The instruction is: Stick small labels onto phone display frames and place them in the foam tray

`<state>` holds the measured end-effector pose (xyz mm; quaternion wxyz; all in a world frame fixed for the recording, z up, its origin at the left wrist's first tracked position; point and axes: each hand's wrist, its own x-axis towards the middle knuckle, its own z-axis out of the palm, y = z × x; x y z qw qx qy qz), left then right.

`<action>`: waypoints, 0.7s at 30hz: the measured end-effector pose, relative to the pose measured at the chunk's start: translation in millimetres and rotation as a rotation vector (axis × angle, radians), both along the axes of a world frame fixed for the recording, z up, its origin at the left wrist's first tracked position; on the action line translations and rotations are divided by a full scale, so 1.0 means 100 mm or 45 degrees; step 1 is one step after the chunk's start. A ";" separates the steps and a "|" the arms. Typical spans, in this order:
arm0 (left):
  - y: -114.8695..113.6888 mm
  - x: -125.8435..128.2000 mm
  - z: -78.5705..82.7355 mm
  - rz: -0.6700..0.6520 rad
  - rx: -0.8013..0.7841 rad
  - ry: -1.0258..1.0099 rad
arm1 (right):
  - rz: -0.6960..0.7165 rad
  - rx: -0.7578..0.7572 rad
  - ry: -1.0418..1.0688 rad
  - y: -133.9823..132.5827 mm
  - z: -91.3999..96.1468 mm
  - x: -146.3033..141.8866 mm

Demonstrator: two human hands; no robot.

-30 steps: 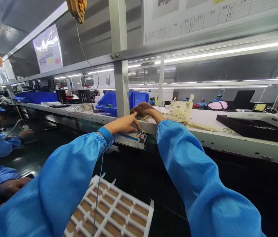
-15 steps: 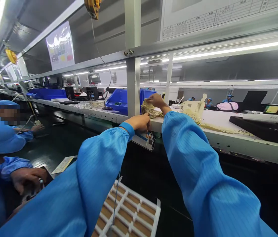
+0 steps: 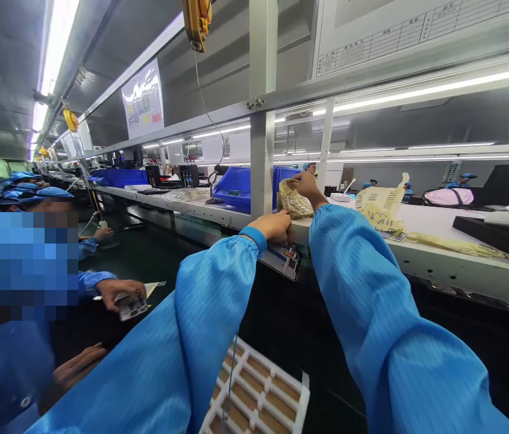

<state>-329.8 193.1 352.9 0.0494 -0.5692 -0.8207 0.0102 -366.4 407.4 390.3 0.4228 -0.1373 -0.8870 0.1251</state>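
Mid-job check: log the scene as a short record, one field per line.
Left hand: holding phone part, fingers at the yellowish sheet
Right hand: gripping the sheet's top
White tray: below, partly hidden by left sleeve
Blue bin: on shelf, partly behind post
Co-worker's hand: at left, holding a device part

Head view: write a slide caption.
Right hand pinching a yellowish sheet at a shelf, left hand holding a phone part.

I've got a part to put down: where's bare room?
Bare white shelf shows between the upright yellow sheet and black tray; dark worktop between the white grid tray and phone assembly. Crowded: around the right hand, patterned sheets and blue bin.
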 end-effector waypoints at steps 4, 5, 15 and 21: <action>0.00 0.00 0.00 0.004 0.011 -0.019 | 0.050 0.009 -0.079 -0.05 0.07 0.15; 0.00 0.00 0.01 0.002 0.012 -0.027 | 0.064 0.014 -0.112 -0.07 0.11 0.20; -0.04 0.01 0.03 0.001 0.038 -0.091 | 0.100 -0.185 -0.654 -0.34 0.31 0.58; -0.06 0.01 0.03 0.002 0.037 -0.093 | 0.153 -0.310 -0.908 -0.49 0.32 0.66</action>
